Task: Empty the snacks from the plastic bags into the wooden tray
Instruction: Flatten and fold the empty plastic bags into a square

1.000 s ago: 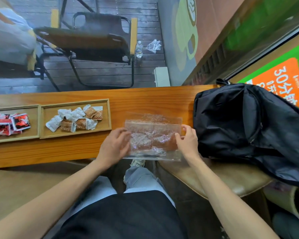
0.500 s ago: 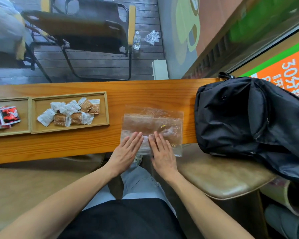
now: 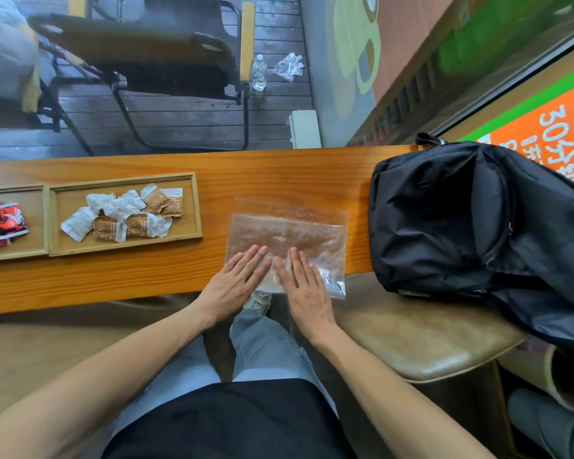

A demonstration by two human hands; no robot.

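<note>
Leftmost, at the frame edge: a wooden tray (image 3: 12, 255), partly cut off, with red snack packets (image 3: 4, 223) piled in it. Just beside it, edges touching or nearly so, the second wooden tray (image 3: 126, 244) holding a loose heap of brown-and-white wrapped snacks (image 3: 126, 215), some overlapping. Both trays sit on the long wooden table (image 3: 113, 279).

Centre: the clear plastic bags (image 3: 289, 233) lie flat on the table, stacked, near edge hanging a little over the table's front edge. They look empty; I cannot tell how many sheets there are. My left hand (image 3: 234, 284) lies palm down on the bags' near left corner, fingers straight and together, grip slack, holding nothing, only pressing. My right hand (image 3: 304, 286) lies the same way just beside it, fingers straight, flat on the bags, no grip closed on anything. The two hands are close, fingertips near each other but apart.

Right: a black backpack (image 3: 478, 220) rests partly on the table end and partly on a padded stool (image 3: 421, 339), just beside the bags, not touching them.

Beyond the table: a folding chair (image 3: 153, 58), a water bottle (image 3: 259, 72) and a crumpled clear wrapper (image 3: 289, 66) on the dark plank floor.
</note>
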